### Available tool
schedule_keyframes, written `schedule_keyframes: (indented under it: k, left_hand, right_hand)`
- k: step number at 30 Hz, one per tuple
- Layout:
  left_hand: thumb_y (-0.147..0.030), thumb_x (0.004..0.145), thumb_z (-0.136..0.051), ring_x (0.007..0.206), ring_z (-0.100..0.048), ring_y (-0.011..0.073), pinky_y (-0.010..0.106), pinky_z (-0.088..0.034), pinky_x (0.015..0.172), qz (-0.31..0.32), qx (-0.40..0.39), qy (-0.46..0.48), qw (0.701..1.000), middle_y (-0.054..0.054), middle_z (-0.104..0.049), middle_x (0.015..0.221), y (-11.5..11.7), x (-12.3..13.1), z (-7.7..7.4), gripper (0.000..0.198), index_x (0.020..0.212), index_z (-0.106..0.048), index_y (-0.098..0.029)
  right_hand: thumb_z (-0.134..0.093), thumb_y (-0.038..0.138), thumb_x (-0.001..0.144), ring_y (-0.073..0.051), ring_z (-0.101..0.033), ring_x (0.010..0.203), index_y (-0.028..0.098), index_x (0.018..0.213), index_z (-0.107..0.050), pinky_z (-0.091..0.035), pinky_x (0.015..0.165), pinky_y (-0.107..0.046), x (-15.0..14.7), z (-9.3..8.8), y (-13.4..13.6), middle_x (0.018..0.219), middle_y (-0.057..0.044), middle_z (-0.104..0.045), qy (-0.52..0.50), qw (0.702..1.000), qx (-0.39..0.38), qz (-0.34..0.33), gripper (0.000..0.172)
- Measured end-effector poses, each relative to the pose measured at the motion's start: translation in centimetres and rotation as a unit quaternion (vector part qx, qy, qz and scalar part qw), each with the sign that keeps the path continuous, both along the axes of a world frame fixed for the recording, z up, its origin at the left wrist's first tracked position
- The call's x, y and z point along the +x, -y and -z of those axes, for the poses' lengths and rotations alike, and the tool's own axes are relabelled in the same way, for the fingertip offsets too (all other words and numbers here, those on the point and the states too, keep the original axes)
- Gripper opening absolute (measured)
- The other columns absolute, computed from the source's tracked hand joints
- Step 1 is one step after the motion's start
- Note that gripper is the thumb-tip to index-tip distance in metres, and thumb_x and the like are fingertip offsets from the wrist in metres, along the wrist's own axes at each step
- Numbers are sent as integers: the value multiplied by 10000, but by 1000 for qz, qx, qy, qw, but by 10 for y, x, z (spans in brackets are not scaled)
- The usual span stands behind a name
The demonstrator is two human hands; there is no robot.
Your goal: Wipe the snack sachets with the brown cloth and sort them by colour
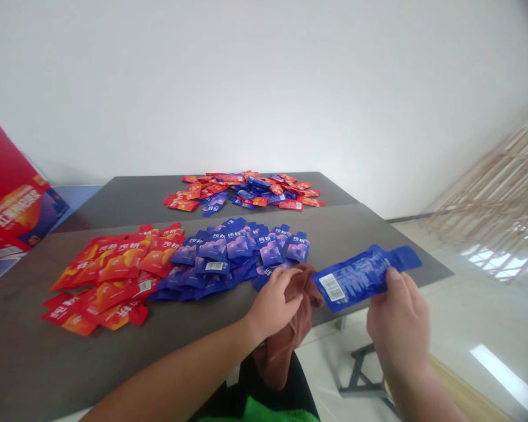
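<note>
Sachet: a blue foil sachet (365,276) is lifted clear of the desk beyond its front right corner, tilted so the barcode side faces the person.

Right hand: the right hand (398,322) pinches the sachet's lower edge between thumb and fingers, wrist raised, forearm rising from the bottom right.

Left hand: the left hand (273,305) is curled closed over a bunched brown cloth (300,299), forearm lying low across the desk's front edge. The cloth hangs over that edge toward the person's lap.

Things: beside the left hand, blue sachets (229,258) lie in their own heap at the desk's middle, with red sachets (101,281) just left of them, so the colours stay separate.

Rest: a mixed red and blue heap (242,190) sits on a second desk (114,211) further off. A red carton (9,193) leans beyond that desk's far left corner.
</note>
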State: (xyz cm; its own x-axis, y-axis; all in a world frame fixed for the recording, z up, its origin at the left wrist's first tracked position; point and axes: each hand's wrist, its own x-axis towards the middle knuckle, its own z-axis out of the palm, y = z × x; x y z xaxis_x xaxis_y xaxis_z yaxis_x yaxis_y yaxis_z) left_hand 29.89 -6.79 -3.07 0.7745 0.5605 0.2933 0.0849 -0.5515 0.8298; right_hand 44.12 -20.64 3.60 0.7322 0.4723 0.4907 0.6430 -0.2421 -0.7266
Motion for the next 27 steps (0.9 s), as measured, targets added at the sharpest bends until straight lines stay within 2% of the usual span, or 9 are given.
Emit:
schedule_keyframes:
  k: [2,6,9,15,16,18,21,24,27]
  left_hand:
    - [-144,803,-609,1220,-491,222,410,-374,1075,8,-36,60,998,74,-525,1269,-2,3,2,453,1234,-500,-235]
    - [-148,780,-647,1190,-510,218,383,-407,1040,111,-26,85,990,87,-542,1231,0,-1,0,499,1251,-498,-221]
    - [-157,772,-648,1152,-531,212,364,-428,1016,138,1,48,989,85,-539,1203,4,-8,-5,488,1238,-517,-216]
    - [-222,797,-621,1115,-571,207,340,-461,985,166,58,-10,984,66,-512,1263,9,-11,-8,492,1273,-507,-266]
    - [-241,803,-615,1107,-577,211,342,-469,975,165,69,-18,984,66,-509,1268,10,-11,-8,488,1278,-507,-272]
    - [-262,817,-600,1103,-580,214,344,-477,966,156,85,-23,984,68,-503,1275,10,-11,-7,483,1289,-502,-277]
    - [-263,823,-589,1105,-578,210,343,-479,968,143,97,-19,985,71,-503,1271,10,-12,-7,484,1298,-496,-271]
    - [-254,816,-596,1115,-572,212,343,-484,960,136,104,-19,985,73,-502,1271,9,-13,-8,494,1300,-496,-265]
    - [-245,811,-598,1117,-570,215,346,-486,956,132,106,-23,985,73,-498,1278,9,-13,-8,508,1308,-489,-265]
  right_hand:
    - [-356,508,933,-145,-444,530,200,672,-534,-330,517,-266,-5,2,-3,566,1,-528,-20,999,-28,-34,442]
    - [-406,549,898,-145,-478,509,190,648,-574,-315,511,-250,-7,27,-26,540,-6,-555,11,990,-124,-62,468]
    - [-363,470,930,-155,-494,518,179,664,-593,-280,525,-259,22,39,-48,565,-45,-583,79,981,-174,31,456]
    - [-369,369,959,-220,-618,644,125,866,-694,-324,549,-278,87,24,-83,742,-150,-695,158,941,-232,187,417]
    - [-368,345,961,-229,-647,715,131,954,-697,-366,583,-278,89,25,-88,822,-154,-714,179,941,-237,164,393]
    - [-383,248,947,-227,-666,908,183,1118,-667,-444,703,-280,87,34,-99,1042,-127,-715,219,938,-265,38,338]
    - [-443,102,850,-208,-639,1062,262,1199,-635,-481,848,-286,79,58,-110,1231,-47,-660,239,901,-328,-150,429]
    - [-461,40,774,-217,-656,1047,262,1202,-640,-504,869,-302,79,78,-109,1236,-42,-658,229,892,-347,-179,514]
    - [-442,7,754,-219,-650,1072,247,1197,-647,-498,908,-310,87,83,-102,1247,-53,-651,220,891,-346,-194,543]
